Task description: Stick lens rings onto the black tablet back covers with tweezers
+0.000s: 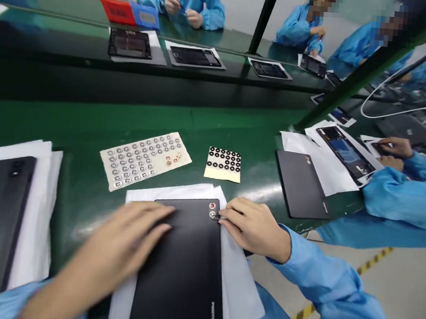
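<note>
Black is the first colour near the body: a black device lid [178, 270] lies on white paper [237, 289], at the edge of the green workbench [85, 193]. The left hand [126, 236] rests on this lid with the fingers open and nearly flat, so it holds nothing. The right hand [254, 226] is at the top right corner of the lid. Its fingertips [227, 213] make a narrow grip beside a small round metal part [214, 215], just under a small red label [212, 206], but I cannot tell if they hold the part.

For this small work, it seems best to keep the lid flat with 1 hand and move the fingertips of the other slowly. Both forearms come low from the body, and the right one is in a blue sleeve [318, 276].

Farther away lie a white sheet of small rings [144, 160] and a yellow-backed sheet of black rings [223, 164]. At right, the hands of a co-worker [394, 154] work on an open device [346, 153].
</note>
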Motion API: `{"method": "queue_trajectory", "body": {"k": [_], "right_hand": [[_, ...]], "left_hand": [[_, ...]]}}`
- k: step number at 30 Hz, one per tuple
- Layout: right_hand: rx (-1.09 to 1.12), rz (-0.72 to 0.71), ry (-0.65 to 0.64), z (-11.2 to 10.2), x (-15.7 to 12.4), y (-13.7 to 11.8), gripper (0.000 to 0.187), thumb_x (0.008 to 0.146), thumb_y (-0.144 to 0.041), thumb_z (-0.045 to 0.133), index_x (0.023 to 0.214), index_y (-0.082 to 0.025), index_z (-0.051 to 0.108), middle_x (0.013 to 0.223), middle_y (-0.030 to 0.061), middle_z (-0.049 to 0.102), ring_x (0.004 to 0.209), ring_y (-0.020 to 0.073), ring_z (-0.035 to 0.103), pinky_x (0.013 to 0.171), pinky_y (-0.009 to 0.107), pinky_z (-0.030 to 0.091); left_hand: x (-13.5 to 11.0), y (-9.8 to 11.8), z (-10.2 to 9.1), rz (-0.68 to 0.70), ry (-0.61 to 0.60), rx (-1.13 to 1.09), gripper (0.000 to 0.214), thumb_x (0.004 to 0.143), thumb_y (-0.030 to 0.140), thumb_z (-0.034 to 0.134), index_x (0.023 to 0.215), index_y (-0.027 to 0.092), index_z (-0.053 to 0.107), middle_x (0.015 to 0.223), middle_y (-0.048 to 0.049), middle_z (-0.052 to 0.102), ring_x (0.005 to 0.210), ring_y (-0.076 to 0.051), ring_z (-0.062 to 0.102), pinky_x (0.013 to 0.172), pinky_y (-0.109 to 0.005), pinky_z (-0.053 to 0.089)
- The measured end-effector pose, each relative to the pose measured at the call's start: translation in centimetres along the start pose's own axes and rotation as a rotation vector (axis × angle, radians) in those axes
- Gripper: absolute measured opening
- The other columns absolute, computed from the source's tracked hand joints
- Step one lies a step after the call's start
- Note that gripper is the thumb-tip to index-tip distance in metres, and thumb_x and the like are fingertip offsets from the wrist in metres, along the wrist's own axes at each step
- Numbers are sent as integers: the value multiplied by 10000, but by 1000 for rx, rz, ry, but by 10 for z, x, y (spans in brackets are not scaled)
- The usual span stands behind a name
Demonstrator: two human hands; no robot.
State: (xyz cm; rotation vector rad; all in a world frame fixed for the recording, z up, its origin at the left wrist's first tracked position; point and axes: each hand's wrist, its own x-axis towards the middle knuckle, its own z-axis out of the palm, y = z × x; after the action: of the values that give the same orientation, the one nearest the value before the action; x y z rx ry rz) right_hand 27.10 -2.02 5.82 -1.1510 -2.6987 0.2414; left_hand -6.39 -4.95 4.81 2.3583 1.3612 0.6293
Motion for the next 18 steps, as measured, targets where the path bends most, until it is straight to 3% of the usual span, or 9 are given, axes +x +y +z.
{"method": "queue_trajectory", "body": {"k": [3, 5, 11, 15, 18], "right_hand": [[-46, -5, -22, 3, -2, -3, 253, 1073, -317, 486, 1127, -193, 700, 979, 45, 686, 867, 171, 606, 644, 306, 393], [-38, -6, -18, 6, -1, -1, 248, 1077, -306, 477, 1102, -197, 699, 960, 35, 686, 843, 163, 598, 637, 305, 379], [132, 97, 58, 10, 5, 11, 241, 1071, -307, 489, 1086, -200, 705, 993, 34, 683, 882, 147, 623, 706, 276, 426], [95, 74, 26, 7, 9, 14, 240, 1060, -327, 509, 1098, -207, 713, 990, 37, 680, 885, 158, 617, 698, 288, 413], [28, 40, 13, 7, 12, 13, 235, 1061, -330, 509, 1072, -208, 710, 975, 34, 679, 865, 159, 599, 666, 297, 384]], "left_hand": [[34, 33, 42, 146, -131, -37, 330, 1036, 274, 534, 1359, 225, 579, 1241, -83, 663, 1135, -254, 619, 972, -412, 543], [48, 42, 55, 155, -140, -37, 292, 1035, 267, 538, 1312, 188, 587, 1193, -92, 660, 1111, -260, 610, 972, -429, 534], [62, 43, 64, 101, -90, -52, 175, 1028, 303, 560, 1131, 186, 640, 1055, -66, 660, 999, -246, 618, 903, -418, 534], [69, 46, 67, 106, -74, -64, 170, 1045, 254, 505, 1016, 189, 660, 950, -44, 656, 917, -222, 631, 845, -384, 523], [74, 44, 67, -6, -37, -151, 147, 1039, 259, 531, 977, 213, 656, 940, -11, 646, 821, -163, 636, 763, -313, 514]]}}
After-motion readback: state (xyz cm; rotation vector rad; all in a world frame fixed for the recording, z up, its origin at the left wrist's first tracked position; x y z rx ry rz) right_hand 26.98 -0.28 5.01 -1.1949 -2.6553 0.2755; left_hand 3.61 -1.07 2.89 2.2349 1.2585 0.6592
